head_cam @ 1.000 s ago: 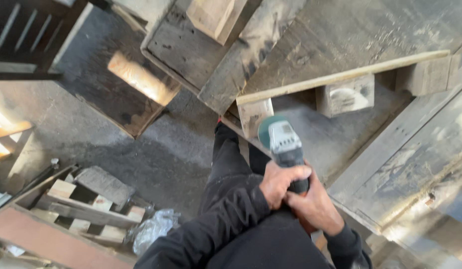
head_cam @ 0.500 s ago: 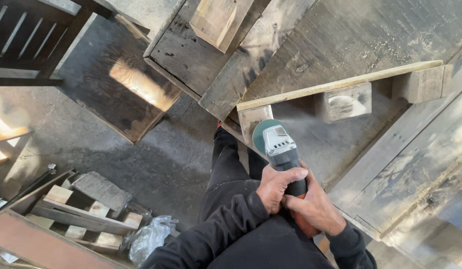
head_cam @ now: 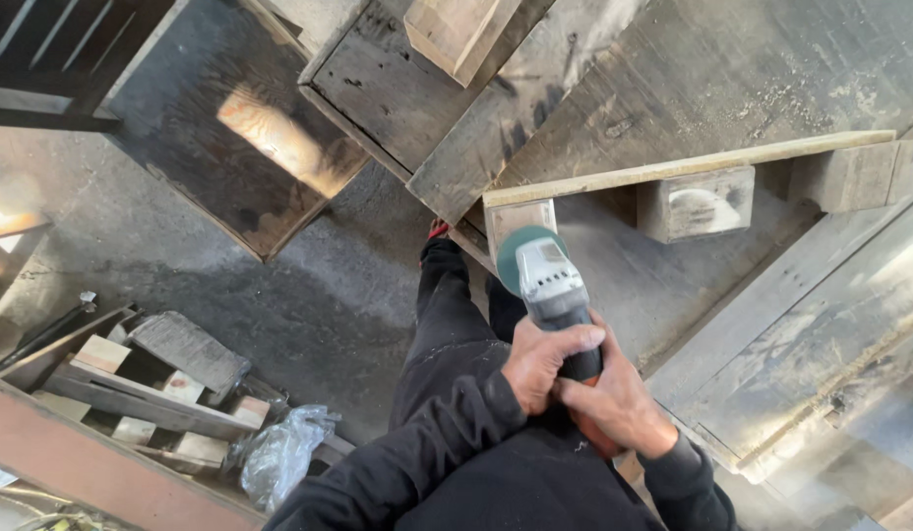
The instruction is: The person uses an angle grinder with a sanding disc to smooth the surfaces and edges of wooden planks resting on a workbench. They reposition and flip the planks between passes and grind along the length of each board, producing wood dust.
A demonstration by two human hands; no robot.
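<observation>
Your left hand (head_cam: 547, 362) and right hand (head_cam: 614, 403) are both wrapped tight round the dark grip of the grinder (head_cam: 553, 295), left thumb side on top, right hand just behind and under it, the two hands touching.

At far left a dark slatted frame (head_cam: 43, 49) sits in the corner, and near left a heap of pallet scraps (head_cam: 132, 383) lies beside a crumpled plastic bag (head_cam: 279, 452). Between them the concrete floor (head_cam: 230, 285) is open, bounded on its far side by a dark board (head_cam: 250, 147) with a sunlit patch. Your leg (head_cam: 447, 315) stands at the right edge of that open floor.

The grinder sits centre frame, its long axis running from your hands away to the far side and slightly left. Its green disc (head_cam: 523, 258) is at the far end, right at the corner block (head_cam: 520, 218) of the pallet (head_cam: 732, 98), under the pale edge strip (head_cam: 693, 165). Whether the disc touches the wood, you cannot tell.

To the right, a second block (head_cam: 698, 202) stands under the same strip, with a gap between the blocks. Further right, grey planks (head_cam: 821, 324) run diagonally close by your right forearm, leaving little room on that side.
</observation>
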